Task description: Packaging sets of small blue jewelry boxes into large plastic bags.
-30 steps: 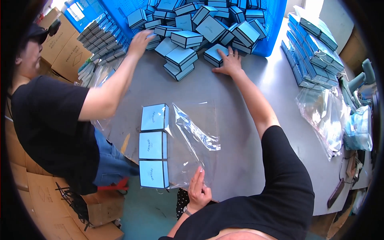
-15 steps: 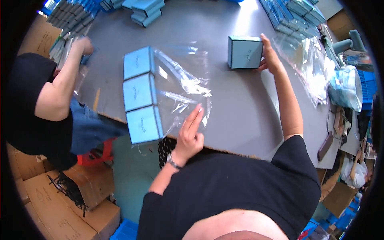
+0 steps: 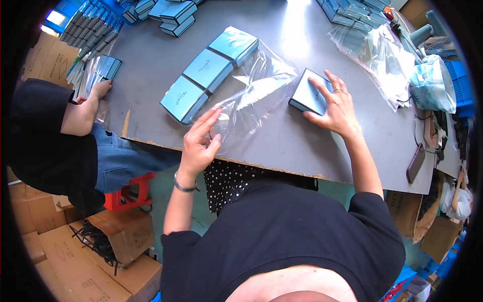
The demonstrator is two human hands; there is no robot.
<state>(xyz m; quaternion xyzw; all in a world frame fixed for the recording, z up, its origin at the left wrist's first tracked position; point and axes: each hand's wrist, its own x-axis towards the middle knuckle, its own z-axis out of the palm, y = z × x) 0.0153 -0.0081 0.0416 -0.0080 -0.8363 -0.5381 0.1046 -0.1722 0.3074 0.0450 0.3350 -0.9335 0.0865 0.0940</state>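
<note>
Three light blue boxes with dark edges (image 3: 207,69) lie in a slanting row in a clear plastic bag (image 3: 261,90), whose loose end spreads to their right. Close to the near box, my left hand (image 3: 199,146) is at the bag's near edge, fingers stretched out and thumb apart. A single light blue box (image 3: 308,94) lies flat to the right of the bag. Over its right side rests my right hand (image 3: 336,103), fingers spread, one fingertip on the lid and the thumb by the near corner. It covers part of the lid.
More blue boxes (image 3: 176,12) are stacked at the far left. Clear bags (image 3: 390,60) lie on the grey table (image 3: 302,146) at the right, near a dark phone (image 3: 415,163). At the left a co-worker's hand (image 3: 102,88) touches a blue box. Cartons (image 3: 75,261) stand below.
The bagged row has turned and shifted right and away. The single box has gone from standing to lying flat, nearer me. My right fingers have spread; my left hand has moved left.
</note>
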